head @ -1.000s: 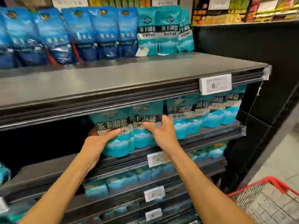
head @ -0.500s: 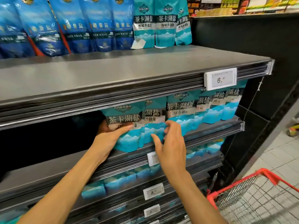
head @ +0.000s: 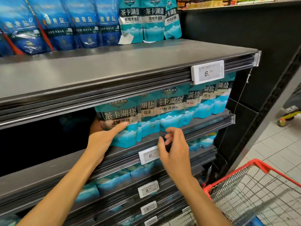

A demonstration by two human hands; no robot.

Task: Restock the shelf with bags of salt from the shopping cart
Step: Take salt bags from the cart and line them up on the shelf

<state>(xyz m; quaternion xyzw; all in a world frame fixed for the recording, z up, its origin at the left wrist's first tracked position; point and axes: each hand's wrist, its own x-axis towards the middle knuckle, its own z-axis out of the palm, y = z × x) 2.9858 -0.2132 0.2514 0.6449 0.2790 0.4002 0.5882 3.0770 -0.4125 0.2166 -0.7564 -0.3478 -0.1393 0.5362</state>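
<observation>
A row of teal salt bags stands on the second shelf [head: 192, 128]. My left hand [head: 104, 136] holds the leftmost bag [head: 120, 115], thumb across its front and fingers behind its left edge. My right hand [head: 172, 147] hovers just in front of the shelf edge below the bags, fingers loosely curled and holding nothing. Neighbouring bags [head: 171, 110] lean upright to the right. The red-rimmed shopping cart [head: 254, 190] sits at the lower right; its contents are barely visible.
The top shelf [head: 114, 69] carries dark blue bags [head: 53, 25] and teal bags [head: 141, 18] at the back. Price tags [head: 207, 71] clip onto the shelf edges. Lower shelves hold more teal packs [head: 114, 181]. To the left of the held bag the second shelf is dark.
My right hand has let go of the bags and drawn back toward the shelf edge. My left hand stays on the leftmost bag. The view has moved closer to the shelf.
</observation>
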